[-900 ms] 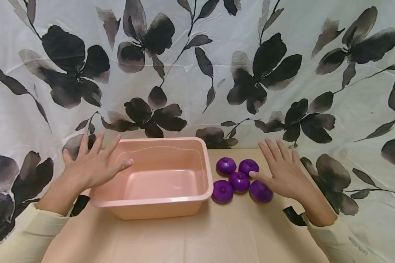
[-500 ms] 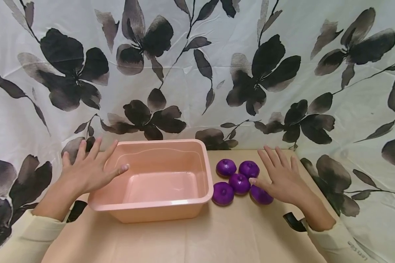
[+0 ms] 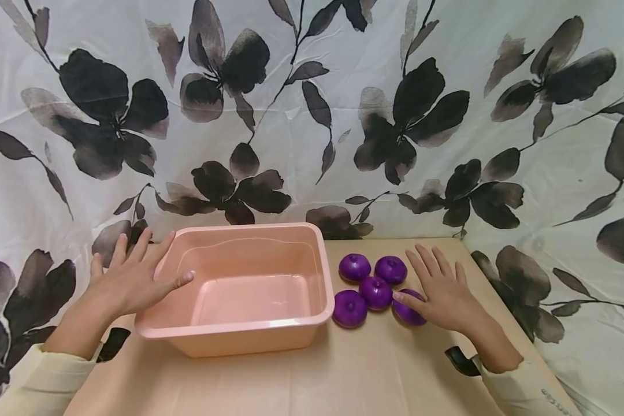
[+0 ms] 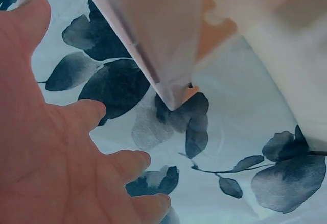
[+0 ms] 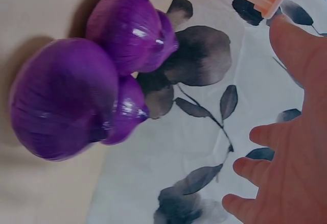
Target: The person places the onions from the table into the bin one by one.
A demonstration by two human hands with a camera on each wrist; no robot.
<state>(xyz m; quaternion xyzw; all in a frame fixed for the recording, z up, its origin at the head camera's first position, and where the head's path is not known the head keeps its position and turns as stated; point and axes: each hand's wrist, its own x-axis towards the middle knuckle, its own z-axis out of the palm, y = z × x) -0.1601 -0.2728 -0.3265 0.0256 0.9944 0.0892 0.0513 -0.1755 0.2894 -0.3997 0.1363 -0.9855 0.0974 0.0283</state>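
Note:
My left hand (image 3: 135, 283) hovers with spread fingers over the left side of a pink plastic basin (image 3: 236, 328). Its palm and fingers also fill the left of the left wrist view. On the table to the right of the basin sit several shiny purple onions (image 3: 376, 293), grouped close together. Over the rightmost onion (image 3: 408, 308) is my right hand (image 3: 444, 297), fingers spread, covering part of it from the head view. In the right wrist view, the nearest onion (image 5: 64, 99) appears apart from the hand. Neither hand holds anything.
A beige table top (image 3: 291, 384) carries the basin and onions. Behind it and at both sides hangs a white cloth (image 3: 291, 133) printed with dark flowers. Black bands (image 3: 461, 361) show at both wrists, by the cream sleeves.
My left hand has drifted slightly left and down against the basin. My right hand has dropped a little closer to me. The basin and onions stay in place; the head view has shifted slightly.

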